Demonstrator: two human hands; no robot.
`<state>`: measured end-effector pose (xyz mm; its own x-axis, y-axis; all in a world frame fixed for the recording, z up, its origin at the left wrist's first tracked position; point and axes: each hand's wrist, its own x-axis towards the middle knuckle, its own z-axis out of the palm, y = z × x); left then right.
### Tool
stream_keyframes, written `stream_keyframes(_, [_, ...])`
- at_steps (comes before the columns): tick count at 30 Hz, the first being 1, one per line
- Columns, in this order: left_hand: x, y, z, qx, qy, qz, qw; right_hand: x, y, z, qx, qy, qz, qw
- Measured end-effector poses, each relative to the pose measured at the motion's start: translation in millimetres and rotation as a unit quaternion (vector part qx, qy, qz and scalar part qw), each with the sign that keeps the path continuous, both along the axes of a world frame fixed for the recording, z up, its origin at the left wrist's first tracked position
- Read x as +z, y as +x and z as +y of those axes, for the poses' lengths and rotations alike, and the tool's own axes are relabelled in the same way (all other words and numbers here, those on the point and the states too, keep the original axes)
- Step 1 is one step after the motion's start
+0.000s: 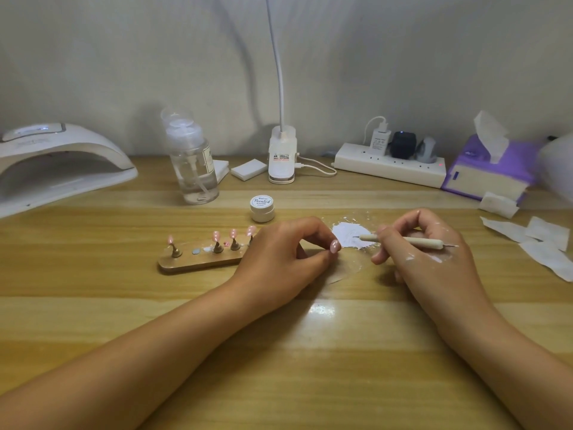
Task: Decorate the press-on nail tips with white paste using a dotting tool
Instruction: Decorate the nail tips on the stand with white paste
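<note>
My left hand (280, 254) pinches a pink press-on nail tip (335, 246) between thumb and fingers, low over the table. My right hand (428, 252) grips a cream dotting tool (403, 240); its left end lies over a patch of white paste (352, 235) spread on a clear sheet. White paste smears mark the back of my right hand. A wooden stand (198, 262) to the left carries several pink nail tips (216, 235) on small posts. A small white jar (262, 207) labelled "Painted" stands closed behind the stand.
A white nail lamp (59, 164) sits at far left, a clear pump bottle (193, 162) and clip lamp base (281, 156) at the back. A power strip (390, 166), purple tissue pack (490, 169) and white wipes (542, 243) lie to the right.
</note>
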<state>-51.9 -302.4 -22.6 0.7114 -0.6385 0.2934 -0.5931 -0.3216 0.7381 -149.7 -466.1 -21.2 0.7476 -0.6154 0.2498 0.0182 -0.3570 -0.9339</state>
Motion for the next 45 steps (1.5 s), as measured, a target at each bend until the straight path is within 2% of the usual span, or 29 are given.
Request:
stream_keyframes(4, [0.4,-0.1,0.3,-0.002,0.013,-0.011,1.000,1.5,-0.5,1.9,-0.009,0.019,-0.033,0.999])
stream_keyframes(8, [0.7,0.0,0.8,-0.006,0.019,-0.019,1.000,9.4,-3.9,8.6,0.032,0.027,-0.056,0.998])
stream_keyframes(12, [1.0,0.1,1.1,-0.012,0.017,-0.023,1.000,13.6,-6.2,18.2,0.060,0.139,-0.059,0.987])
stream_keyframes(16, [0.5,-0.2,1.0,-0.008,0.014,-0.030,0.999,12.6,-5.9,23.9,0.074,0.182,-0.050,0.979])
stream_keyframes(26, [0.0,0.2,0.7,-0.012,0.016,-0.038,0.999,8.2,-5.7,24.7,0.094,0.117,-0.016,0.989])
stream_keyframes(39, [1.6,-1.5,0.7,-0.018,0.018,-0.030,0.999,6.7,-3.8,24.2,0.095,0.116,-0.023,0.988])
stream_keyframes(45, [1.6,-1.6,0.6,-0.020,0.018,-0.029,0.999,6.4,-4.5,24.2,0.094,0.093,0.002,0.991])
